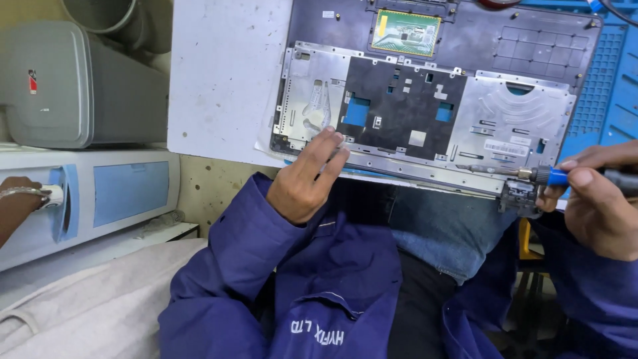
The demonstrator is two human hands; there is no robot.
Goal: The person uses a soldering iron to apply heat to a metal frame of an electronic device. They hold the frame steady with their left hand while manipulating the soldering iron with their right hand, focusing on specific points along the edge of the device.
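An opened laptop case (425,93) lies upside down on a white board (226,73), showing a silver metal frame, a black sheet and a green touchpad board (405,32). My left hand (307,176) rests at the case's near edge, its fingers close together and touching the metal frame; it holds nothing that I can see. My right hand (595,199) grips a screwdriver (531,174) with a blue and black handle, whose metal shaft lies along the near edge of the case beside the hinge (518,194). Both arms wear blue sleeves.
A blue grid mat (608,86) lies under the case at right. A grey machine (66,86) and a white and blue appliance (119,193) stand at left, where another person's hand (20,196) with a bracelet touches a white knob. A white cloth (86,292) lies below.
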